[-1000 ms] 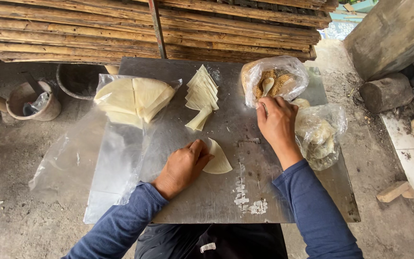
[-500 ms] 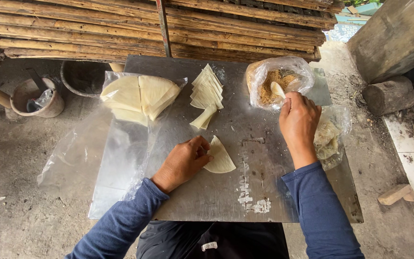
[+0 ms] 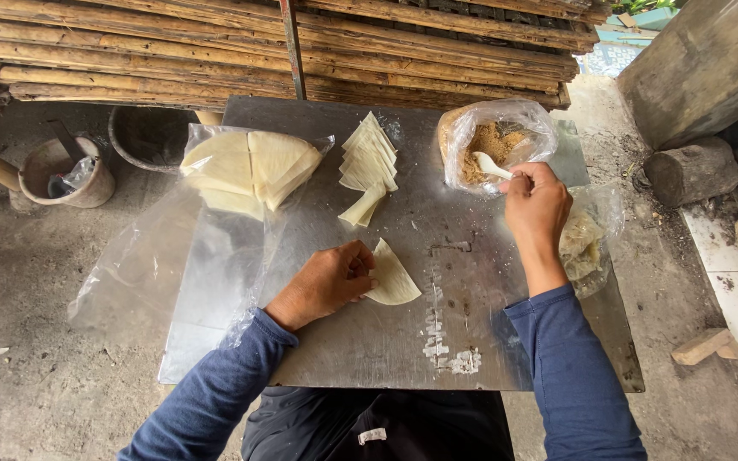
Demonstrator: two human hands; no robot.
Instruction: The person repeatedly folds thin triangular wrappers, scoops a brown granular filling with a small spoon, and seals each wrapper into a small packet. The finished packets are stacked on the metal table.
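The right hand (image 3: 536,205) has moved up from the crumpled bag at the table's right edge to the bag of brown filling (image 3: 495,141), and now it has its fingers curled shut around the handle of a white spoon (image 3: 490,165) whose bowl sits just inside the bag's mouth. The left hand (image 3: 328,280) has hardly shifted: it lies with fingers bent and half closed, pressing on the near corner of a wedge-shaped wrapper (image 3: 392,277) flat on the metal table (image 3: 369,341).

Beyond that wrapper stands a fanned stack of cut wrappers (image 3: 367,166), well apart from the hand. To its left a pile of uncut sheets (image 3: 249,171) rests on clear plastic (image 3: 130,282) that hangs over the table's left edge. The crumpled bag (image 3: 587,243) hangs over the right edge, just beside the right wrist.

Bare metal lies open between the two forearms, marked with white smears (image 3: 450,350) near the front edge. The far edge sits close against stacked wooden poles (image 3: 215,51).
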